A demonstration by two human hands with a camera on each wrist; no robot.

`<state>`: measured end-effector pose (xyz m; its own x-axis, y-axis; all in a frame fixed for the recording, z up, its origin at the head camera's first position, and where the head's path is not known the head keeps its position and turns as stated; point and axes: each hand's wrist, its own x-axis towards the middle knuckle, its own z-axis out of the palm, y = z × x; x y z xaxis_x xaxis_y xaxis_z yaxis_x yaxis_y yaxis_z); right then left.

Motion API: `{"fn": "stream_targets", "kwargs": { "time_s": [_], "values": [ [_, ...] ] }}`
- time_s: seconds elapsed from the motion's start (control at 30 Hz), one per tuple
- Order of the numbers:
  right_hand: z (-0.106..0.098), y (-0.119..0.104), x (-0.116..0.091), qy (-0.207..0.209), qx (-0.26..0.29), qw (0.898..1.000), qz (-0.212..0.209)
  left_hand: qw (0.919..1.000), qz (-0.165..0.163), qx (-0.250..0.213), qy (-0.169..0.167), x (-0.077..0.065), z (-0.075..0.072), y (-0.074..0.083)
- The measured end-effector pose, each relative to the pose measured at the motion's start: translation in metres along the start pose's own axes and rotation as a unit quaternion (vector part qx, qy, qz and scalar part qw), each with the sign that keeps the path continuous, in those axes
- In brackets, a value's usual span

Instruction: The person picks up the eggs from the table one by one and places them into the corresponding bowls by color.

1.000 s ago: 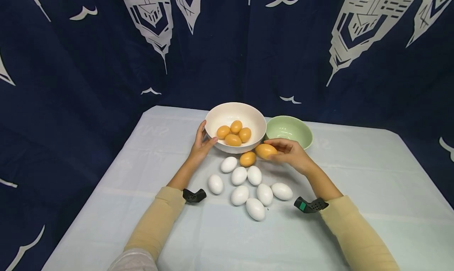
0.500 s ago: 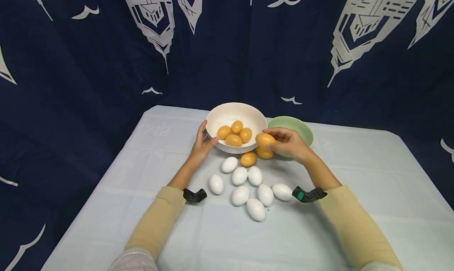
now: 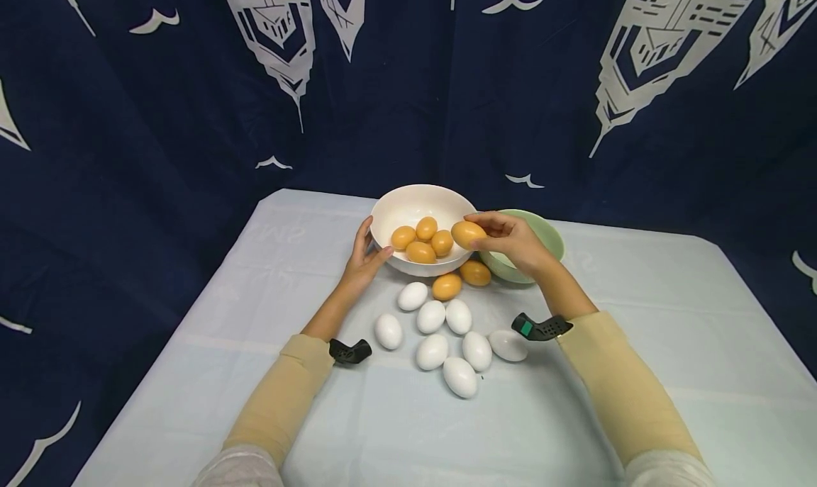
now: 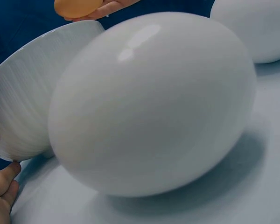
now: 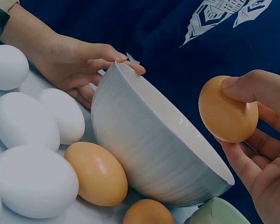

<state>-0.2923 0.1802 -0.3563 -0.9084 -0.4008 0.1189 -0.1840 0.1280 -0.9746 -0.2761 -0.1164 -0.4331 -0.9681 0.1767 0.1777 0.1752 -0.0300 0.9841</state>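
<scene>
My right hand (image 3: pixel 515 244) pinches an orange-brown egg (image 3: pixel 467 234) between thumb and fingers, over the right rim of a white bowl (image 3: pixel 402 207). Several like eggs (image 3: pixel 420 252) lie inside that bowl. At its left side my left hand (image 3: pixel 362 264) holds the bowl; in the right wrist view the thumb is at the rim and fingers lie along the outer wall. Two more brown eggs, a left one (image 3: pixel 447 286) and a right one (image 3: pixel 475 273), rest on the cloth before the bowl. A white egg (image 4: pixel 154 107) fills much of the left wrist view.
Right of the white bowl stands a green bowl (image 3: pixel 547 242), partly hidden by my right hand. Several white eggs (image 3: pixel 432 351) lie scattered on the pale tablecloth (image 3: pixel 255 317) between my forearms. A dark blue patterned curtain (image 3: pixel 408 104) hangs behind the table.
My right hand has lifted a brown egg from the group before the bowls, up and left to the white bowl's rim. The left hand stays at the bowl.
</scene>
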Motion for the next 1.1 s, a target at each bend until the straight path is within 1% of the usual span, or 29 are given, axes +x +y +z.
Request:
{"fn": "stream_targets", "kwargs": {
  "time_s": [0.17, 0.43, 0.7, 0.93, 1.03, 1.1],
  "values": [
    [0.003, -0.002, 0.010, 0.005, -0.014, 1.000, 0.016, 0.9999, 0.009, 0.004, 0.007, 0.009, -0.003, -0.021],
    [0.011, 0.000, 0.026, -0.004, -0.014, 1.000, 0.027, 0.9998, 0.007, 0.014, 0.013, 0.009, -0.002, -0.021],
    [0.021, 0.001, 0.044, -0.001, -0.062, 0.997, 0.055, 0.9997, 0.009, 0.012, 0.018, 0.010, -0.001, -0.022],
    [0.028, 0.001, 0.055, 0.001, -0.085, 0.994, 0.070, 0.9997, 0.014, 0.011, 0.016, 0.010, -0.002, -0.023],
    [0.032, 0.002, 0.059, 0.004, -0.098, 0.993, 0.072, 0.9998, 0.011, 0.010, 0.016, 0.009, -0.002, -0.023],
    [0.035, 0.003, 0.063, 0.000, -0.103, 0.992, 0.071, 0.9998, 0.004, 0.011, 0.017, 0.009, -0.002, -0.022]
  ]
}}
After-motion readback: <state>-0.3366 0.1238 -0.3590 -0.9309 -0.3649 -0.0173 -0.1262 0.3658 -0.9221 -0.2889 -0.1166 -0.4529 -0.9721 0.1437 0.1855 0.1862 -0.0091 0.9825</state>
